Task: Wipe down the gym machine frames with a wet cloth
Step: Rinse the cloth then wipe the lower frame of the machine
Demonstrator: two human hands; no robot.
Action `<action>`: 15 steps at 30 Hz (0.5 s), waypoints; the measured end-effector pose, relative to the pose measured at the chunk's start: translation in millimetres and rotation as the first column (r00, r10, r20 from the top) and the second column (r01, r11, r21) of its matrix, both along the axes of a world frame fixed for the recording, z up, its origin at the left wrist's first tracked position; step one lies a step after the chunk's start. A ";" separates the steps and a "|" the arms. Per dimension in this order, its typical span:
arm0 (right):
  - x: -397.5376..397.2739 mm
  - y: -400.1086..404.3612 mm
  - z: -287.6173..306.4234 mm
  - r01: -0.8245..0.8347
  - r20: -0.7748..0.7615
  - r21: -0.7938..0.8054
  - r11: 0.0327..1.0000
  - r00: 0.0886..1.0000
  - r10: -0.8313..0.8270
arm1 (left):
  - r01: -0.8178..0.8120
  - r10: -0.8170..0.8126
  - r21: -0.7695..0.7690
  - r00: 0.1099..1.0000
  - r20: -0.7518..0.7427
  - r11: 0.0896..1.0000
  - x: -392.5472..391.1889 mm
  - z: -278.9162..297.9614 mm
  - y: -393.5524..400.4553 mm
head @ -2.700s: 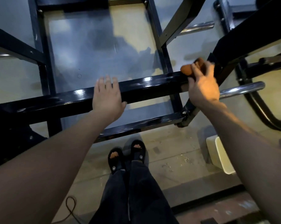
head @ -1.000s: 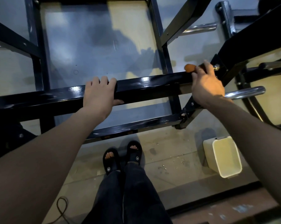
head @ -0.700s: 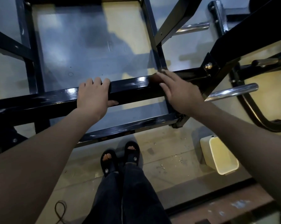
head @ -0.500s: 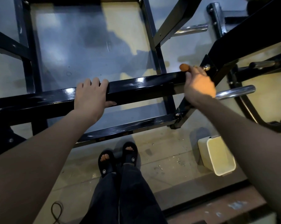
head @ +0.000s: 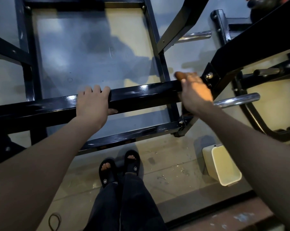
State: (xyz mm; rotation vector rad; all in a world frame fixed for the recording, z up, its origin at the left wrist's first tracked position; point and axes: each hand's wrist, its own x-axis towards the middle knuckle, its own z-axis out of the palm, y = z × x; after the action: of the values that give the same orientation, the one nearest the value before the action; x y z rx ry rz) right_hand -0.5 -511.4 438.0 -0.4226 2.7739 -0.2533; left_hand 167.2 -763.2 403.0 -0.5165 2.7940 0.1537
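Left hand (head: 92, 105): fingers curled over the top of the black horizontal frame bar (head: 141, 94), thumb wrapped underneath, so the hand is clamped round the bar. No cloth is in this hand.

Frame bar: square-section steel tube in glossy black paint, with bright reflections along its top face. It runs from the left edge up toward a bolted joint (head: 209, 75) at the right.

Right hand (head: 195, 92): blurred. It lies on the right end of the same bar, just beside the bolted joint, fingers bent over an orange-brown cloth (head: 179, 75). Only a small rounded bunch of cloth shows, protruding beyond the fingertips on the far side of the bar. The hand holds the cloth against the bar.

Lower right: a chrome round peg (head: 237, 100) projects from the frame just beyond the right wrist. A cream plastic bucket (head: 224, 165), rectangular with rounded corners, stands on the pale floor (head: 170, 157) under the right forearm. Black sandals (head: 119, 165) show below the bar, between the arms.
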 end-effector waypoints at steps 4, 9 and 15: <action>27.2 -14.8 2.7 -0.498 -0.014 -0.053 0.865 0.867 0.498 | 0.013 -0.013 -0.004 1.000 -0.010 1.000 0.3 -1.0 -2.2; -31.0 26.4 11.9 -0.118 -0.026 0.198 0.973 0.992 0.125 | 0.020 -0.021 -0.013 0.999 -0.026 1.000 1.9 -2.0 -2.5; 24.6 -27.2 2.3 0.097 -0.044 -0.019 0.995 0.994 -0.097 | 0.024 -0.025 -0.024 0.999 -0.025 0.999 3.0 -2.2 -2.0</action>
State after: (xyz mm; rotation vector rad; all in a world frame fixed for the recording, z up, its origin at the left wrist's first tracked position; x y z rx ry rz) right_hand 24.1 -538.6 440.3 -0.3015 2.8421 -0.2941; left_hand 170.2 -765.2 400.7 -0.4887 2.8291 0.1232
